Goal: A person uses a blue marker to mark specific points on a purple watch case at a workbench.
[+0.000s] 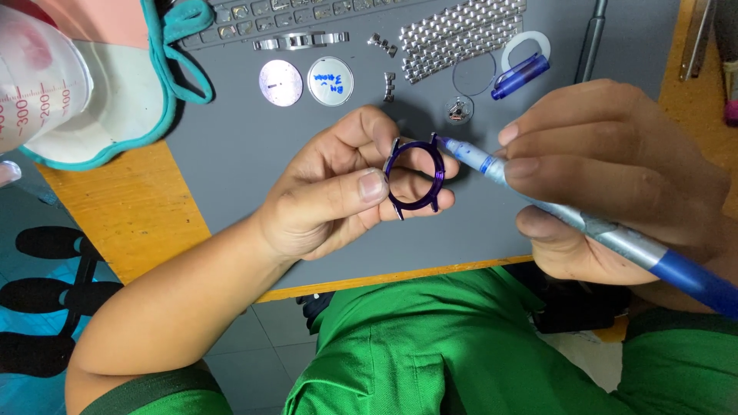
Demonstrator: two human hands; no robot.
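Left hand [338,192] pinched the purple watch case [415,175] upright at centre. Right hand [615,177], closed around a blue pen [584,223], approached from four o'clock, tip touching the case's two-o'clock rim.

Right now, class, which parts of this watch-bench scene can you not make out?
- Pen: its rear end is cut off by the head view's right edge.
- Purple watch case ring: its left rim is hidden behind the left hand's thumb.
- Measuring cup: cropped by the top-left corner.
- Small round part: too small to identify.
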